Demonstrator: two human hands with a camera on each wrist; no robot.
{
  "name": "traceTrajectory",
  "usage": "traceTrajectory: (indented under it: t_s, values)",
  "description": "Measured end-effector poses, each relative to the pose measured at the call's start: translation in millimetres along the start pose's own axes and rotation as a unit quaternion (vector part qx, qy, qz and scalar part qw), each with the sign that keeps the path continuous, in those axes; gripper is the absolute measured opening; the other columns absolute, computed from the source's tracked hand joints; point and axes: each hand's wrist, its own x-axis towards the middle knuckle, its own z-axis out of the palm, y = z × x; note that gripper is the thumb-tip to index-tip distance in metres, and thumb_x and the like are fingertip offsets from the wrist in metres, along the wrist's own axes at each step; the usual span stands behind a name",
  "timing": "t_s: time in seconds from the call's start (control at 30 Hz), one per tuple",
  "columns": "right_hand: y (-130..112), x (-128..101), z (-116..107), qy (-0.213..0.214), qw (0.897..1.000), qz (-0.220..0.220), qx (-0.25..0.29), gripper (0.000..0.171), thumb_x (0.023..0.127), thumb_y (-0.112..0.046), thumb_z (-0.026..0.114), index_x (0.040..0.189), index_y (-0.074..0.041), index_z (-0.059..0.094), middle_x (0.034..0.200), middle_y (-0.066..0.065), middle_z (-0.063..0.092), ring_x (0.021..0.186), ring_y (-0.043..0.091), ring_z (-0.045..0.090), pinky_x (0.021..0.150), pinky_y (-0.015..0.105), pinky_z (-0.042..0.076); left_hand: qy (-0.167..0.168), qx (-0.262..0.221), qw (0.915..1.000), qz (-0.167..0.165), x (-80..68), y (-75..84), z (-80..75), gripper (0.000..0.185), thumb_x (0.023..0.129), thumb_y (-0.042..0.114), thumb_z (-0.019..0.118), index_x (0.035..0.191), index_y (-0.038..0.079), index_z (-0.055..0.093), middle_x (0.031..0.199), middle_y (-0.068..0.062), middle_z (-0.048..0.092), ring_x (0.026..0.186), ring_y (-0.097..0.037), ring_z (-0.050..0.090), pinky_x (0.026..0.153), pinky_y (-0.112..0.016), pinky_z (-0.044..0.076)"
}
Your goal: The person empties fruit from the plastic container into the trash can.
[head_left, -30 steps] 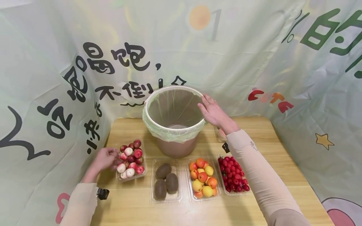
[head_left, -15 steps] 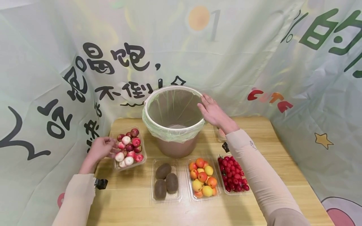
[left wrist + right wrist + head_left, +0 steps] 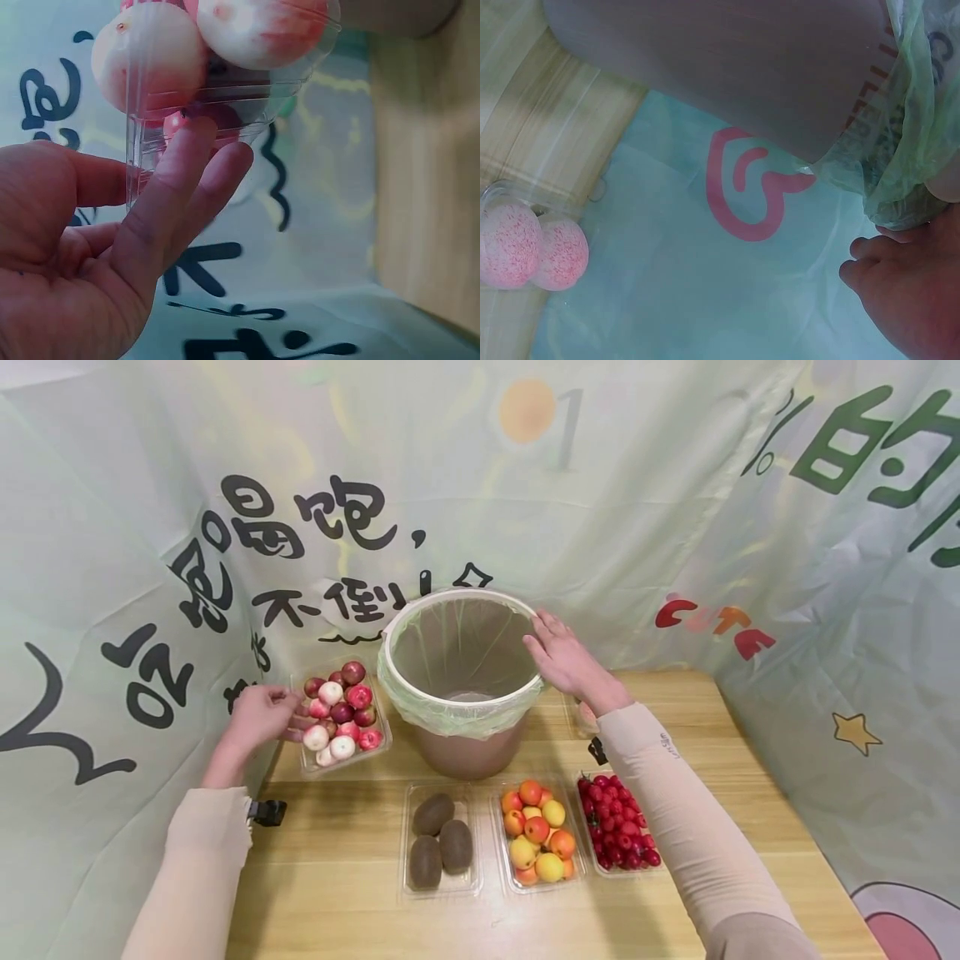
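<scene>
With my left hand (image 3: 258, 717) I am gripping the clear tray of small apples (image 3: 341, 720), lifted off the table (image 3: 360, 893), to the left of the bin (image 3: 461, 672). My right hand (image 3: 567, 662) is resting on the right rim of the bin, fingers straight.

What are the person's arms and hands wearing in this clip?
Both arms are covered to the wrist by snug, pale beige sleeves; the right sleeve has a small dark marking near the wrist. A small black device is strapped at each wrist. The left hand and right hand are bare, with no gloves.
</scene>
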Motion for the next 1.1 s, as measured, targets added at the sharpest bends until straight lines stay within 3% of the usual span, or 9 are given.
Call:
traceTrajectory:
  t_s: [0.27, 0.67, 0.9, 1.1]
  values:
    - [1, 1, 1, 0.003, 1.0, -0.004, -0.002, 0.069, 0.114, -0.043, 0.027, 0.166, 0.002, 0.019, 0.176, 0.023, 0.012, 0.163, 0.044, 0.012, 0.136, 0.053, 0.007, 0.006, 0.012, 0.9999, 0.008, 7.9, 32.6, -12.3, 0.039, 0.11, 0.016, 0.047, 0.121, -0.018, 0.062, 0.109, -0.03, 0.073, 0.069, -0.005, 0.075, 0.067, -0.03, 0.066]
    - [2, 1, 1, 0.0, 1.0, 0.0, -0.003, 0.07, 0.114, -0.043, 0.026, 0.166, 0.002, 0.017, 0.176, 0.023, 0.01, 0.163, 0.043, 0.01, 0.135, 0.053, 0.006, -0.004, -0.01, 0.9998, 0.017, 13.5, 68.5, -23.7, 0.043, 0.11, 0.017, 0.047, 0.127, -0.02, 0.06, 0.091, -0.005, 0.075, 0.069, -0.003, 0.075, 0.069, -0.03, 0.067]
    - [1, 0, 1, 0.001, 1.0, -0.001, -0.002, 0.07, 0.114, -0.043, 0.026, 0.166, 0.002, 0.018, 0.176, 0.024, 0.011, 0.163, 0.044, 0.011, 0.135, 0.053, 0.007, 0.013, 0.008, 0.9994, 0.03, 15.3, 89.7, -26.9, 0.04, 0.11, 0.019, 0.049, 0.118, -0.017, 0.065, 0.095, -0.012, 0.073, 0.068, -0.005, 0.075, 0.067, -0.031, 0.067]
    - [1, 0, 1, 0.005, 1.0, -0.003, -0.002, 0.069, 0.114, -0.041, 0.027, 0.166, 0.003, 0.019, 0.176, 0.024, 0.012, 0.163, 0.044, 0.011, 0.136, 0.052, 0.008, 0.023, 0.017, 0.9988, 0.039, 20.2, 109.4, -26.2, 0.041, 0.109, 0.02, 0.049, 0.123, -0.015, 0.066, 0.106, -0.02, 0.071, 0.068, -0.007, 0.076, 0.065, -0.03, 0.066]
